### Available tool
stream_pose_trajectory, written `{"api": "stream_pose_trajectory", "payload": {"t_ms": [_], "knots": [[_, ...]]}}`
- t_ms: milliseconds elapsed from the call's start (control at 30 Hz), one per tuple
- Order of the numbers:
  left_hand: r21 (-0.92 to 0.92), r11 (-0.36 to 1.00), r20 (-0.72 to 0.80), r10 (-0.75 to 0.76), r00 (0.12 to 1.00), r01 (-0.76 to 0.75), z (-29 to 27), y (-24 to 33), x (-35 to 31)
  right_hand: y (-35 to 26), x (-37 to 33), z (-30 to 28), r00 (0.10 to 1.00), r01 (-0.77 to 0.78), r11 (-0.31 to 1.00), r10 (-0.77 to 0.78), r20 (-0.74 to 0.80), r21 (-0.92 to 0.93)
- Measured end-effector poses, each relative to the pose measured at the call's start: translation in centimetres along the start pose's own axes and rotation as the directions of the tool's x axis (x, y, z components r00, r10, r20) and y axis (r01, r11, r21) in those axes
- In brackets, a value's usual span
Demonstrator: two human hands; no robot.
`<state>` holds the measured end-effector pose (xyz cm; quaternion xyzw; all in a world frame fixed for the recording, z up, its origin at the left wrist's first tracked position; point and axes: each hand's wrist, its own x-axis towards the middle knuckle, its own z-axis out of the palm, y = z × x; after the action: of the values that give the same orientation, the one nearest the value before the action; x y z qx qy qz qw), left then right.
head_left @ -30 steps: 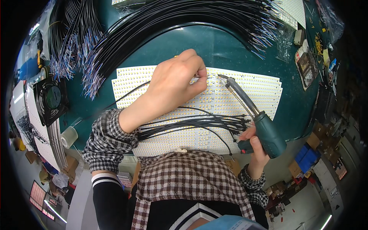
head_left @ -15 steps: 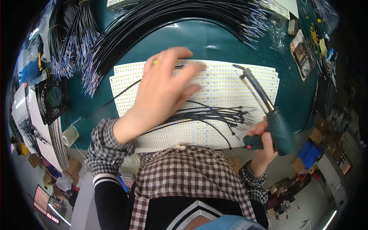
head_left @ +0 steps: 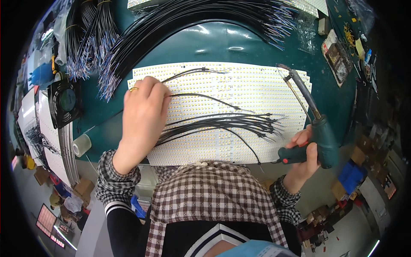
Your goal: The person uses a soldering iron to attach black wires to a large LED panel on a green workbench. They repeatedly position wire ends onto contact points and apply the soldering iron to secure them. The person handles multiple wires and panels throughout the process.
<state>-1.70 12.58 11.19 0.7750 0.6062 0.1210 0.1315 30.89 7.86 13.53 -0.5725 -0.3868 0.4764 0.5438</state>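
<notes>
A stack of white LED boards (head_left: 274,90), dotted with small yellow chips, lies in front of me. Over its left part, my left hand (head_left: 145,107) is closed with fingers curled down around a black cable (head_left: 197,95); the fingertips are hidden. Another black cable (head_left: 184,73) lies above it, its bare end on the boards. Nearer me rests a bunch of short black cables (head_left: 231,123) with stripped ends. At the right, my right hand (head_left: 306,158) grips a green soldering gun (head_left: 323,143), whose metal tip points up and left over the boards' right edge.
A thick bundle of black wires (head_left: 171,25) arches across the back of the green table (head_left: 214,47). More wire bunches (head_left: 85,47) lie far left. A black fan (head_left: 65,103) and a white roll (head_left: 81,144) stand at left. A dirty tray (head_left: 337,58) lies far right.
My left hand has moved left and its fingers have closed, uncovering the cables on the upper boards. My right hand, with the soldering gun, has shifted slightly right and up.
</notes>
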Motion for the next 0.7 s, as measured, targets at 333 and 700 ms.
{"api": "stream_pose_trajectory", "payload": {"t_ms": [333, 700], "knots": [[-0.403, 0.858, 0.196, 0.42, 0.886, -0.318, 5.2, 5.6, 4.7, 0.5, -0.2, -0.7, 0.993, 0.056, 0.998, -0.051, 0.104, -0.043], [-0.447, 0.894, 0.061, 0.074, 0.995, -0.039, 2.9, 2.7, 3.7, 1.2, 0.1, -0.5, 0.984, 0.037, 0.998, -0.029, 0.176, -0.044]]}}
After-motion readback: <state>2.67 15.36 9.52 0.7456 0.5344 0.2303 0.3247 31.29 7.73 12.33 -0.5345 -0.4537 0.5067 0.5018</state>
